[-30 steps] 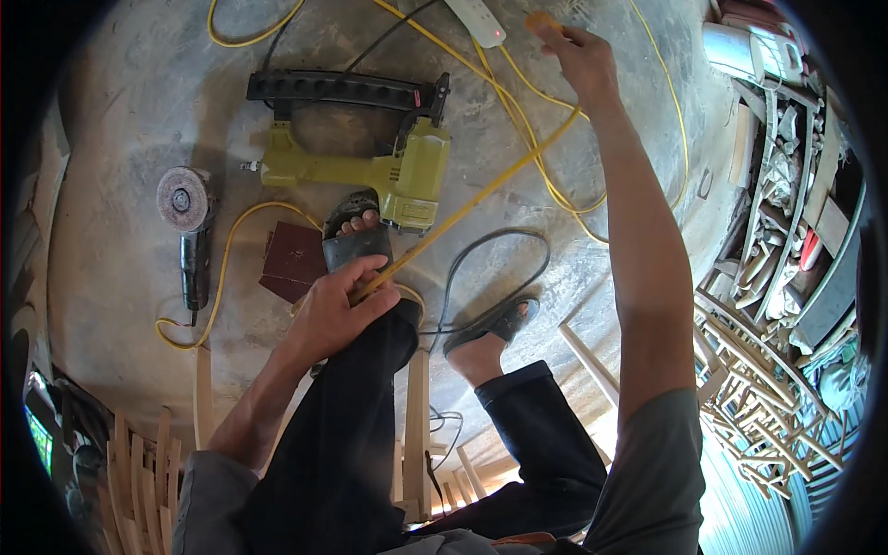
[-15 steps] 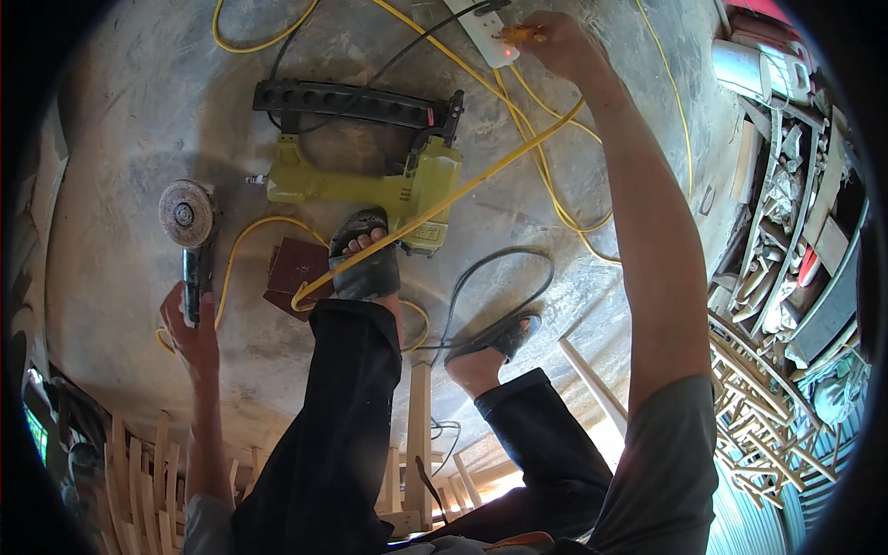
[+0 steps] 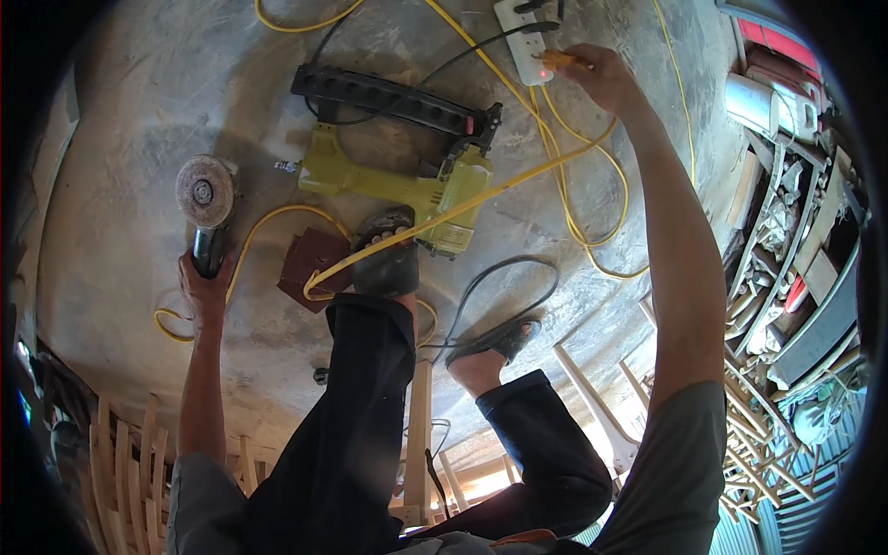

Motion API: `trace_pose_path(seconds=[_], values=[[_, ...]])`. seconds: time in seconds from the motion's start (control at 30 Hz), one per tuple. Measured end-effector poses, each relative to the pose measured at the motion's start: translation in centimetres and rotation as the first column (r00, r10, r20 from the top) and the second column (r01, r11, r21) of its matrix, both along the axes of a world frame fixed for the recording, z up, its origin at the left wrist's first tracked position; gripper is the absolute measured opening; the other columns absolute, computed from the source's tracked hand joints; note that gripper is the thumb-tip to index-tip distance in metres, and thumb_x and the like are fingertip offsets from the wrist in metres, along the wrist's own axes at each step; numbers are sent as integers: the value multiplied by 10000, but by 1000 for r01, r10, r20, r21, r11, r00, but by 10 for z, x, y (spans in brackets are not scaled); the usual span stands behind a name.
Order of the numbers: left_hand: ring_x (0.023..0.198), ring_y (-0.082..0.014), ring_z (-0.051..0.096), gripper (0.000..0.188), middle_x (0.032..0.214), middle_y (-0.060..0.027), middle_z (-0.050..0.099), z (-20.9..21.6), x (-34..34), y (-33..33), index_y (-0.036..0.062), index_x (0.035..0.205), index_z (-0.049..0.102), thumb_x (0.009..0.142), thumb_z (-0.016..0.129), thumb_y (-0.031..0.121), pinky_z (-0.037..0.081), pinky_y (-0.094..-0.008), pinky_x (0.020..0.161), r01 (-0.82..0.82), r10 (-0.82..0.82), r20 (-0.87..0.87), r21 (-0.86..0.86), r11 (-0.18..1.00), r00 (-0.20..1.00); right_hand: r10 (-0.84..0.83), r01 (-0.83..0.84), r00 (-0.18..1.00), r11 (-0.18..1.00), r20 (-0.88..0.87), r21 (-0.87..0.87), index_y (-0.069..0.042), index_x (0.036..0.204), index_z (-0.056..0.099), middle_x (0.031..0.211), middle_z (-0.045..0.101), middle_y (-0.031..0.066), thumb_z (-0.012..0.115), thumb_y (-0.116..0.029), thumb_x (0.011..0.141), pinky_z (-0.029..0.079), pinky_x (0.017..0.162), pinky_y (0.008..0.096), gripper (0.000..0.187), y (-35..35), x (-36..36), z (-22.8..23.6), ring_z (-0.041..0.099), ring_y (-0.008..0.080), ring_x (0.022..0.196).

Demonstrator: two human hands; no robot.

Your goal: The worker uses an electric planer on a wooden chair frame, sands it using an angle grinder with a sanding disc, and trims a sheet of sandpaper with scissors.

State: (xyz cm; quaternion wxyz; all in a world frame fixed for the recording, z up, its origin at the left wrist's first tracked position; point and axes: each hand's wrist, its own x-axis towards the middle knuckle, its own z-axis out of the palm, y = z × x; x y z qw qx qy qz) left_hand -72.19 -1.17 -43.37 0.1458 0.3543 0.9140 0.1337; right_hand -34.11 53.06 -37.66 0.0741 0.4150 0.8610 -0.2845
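On the left, my left hand (image 3: 205, 289) is wrapped round the black body of an angle grinder (image 3: 209, 248). The grinder's worn round disc (image 3: 202, 191) faces up towards me. At the far right, my right hand (image 3: 603, 80) pinches an orange-yellow plug (image 3: 564, 61) at the side of a white power strip (image 3: 518, 37) with a red light lit. Whether its prongs sit in a socket cannot be made out. A yellow cord (image 3: 518, 183) runs from near my right hand towards my foot. A black plug and its cable are on the strip too.
A yellow-green nail gun (image 3: 375, 178) with a black magazine (image 3: 393, 100) lies mid-floor, beside my sandalled foot (image 3: 384, 254). A dark red box (image 3: 313, 264) sits left of that foot. Yellow and black cables loop over the floor. Wooden sticks (image 3: 740, 453) and scrap fill the right side.
The whole view has shifted, so floor things appear further right and lower. My left hand has moved the grinder up and away relative to the floor. My right hand stays with the plug at the strip.
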Motion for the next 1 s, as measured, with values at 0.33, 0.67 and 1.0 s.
trace_pose_path(seconds=[0.33, 0.67, 1.0], values=[[882, -378, 602, 597, 973, -160, 609, 2, 2, 0, 49, 1109, 551, 709, 812, 408, 477, -476, 730, 58, -60, -95, -19, 998, 994, 36, -101, 945, 977, 324, 186, -66, 1024, 679, 977, 681, 174, 659, -296, 849, 506, 827, 448, 289, -13, -33, 9, 643, 350, 954], [867, -387, 599, 613, 968, -188, 608, -3, 1, -1, 36, 1116, 541, 692, 830, 370, 478, -478, 737, 42, -41, -83, 8, 999, 996, 118, -205, 950, 933, 289, 295, -42, 895, 667, 885, 674, 192, 598, -242, 859, 519, 771, 483, 215, -3, -23, -38, 649, 373, 874], [925, -381, 596, 640, 972, -180, 601, -2, -2, -9, 43, 1108, 530, 709, 784, 474, 488, -487, 753, 19, -23, -58, -67, 998, 998, 85, -25, 994, 773, -64, 634, -98, 1230, 588, 1262, 572, 177, 653, -264, 854, 469, 921, 474, 416, -116, -2, 42, 549, 379, 1136]])
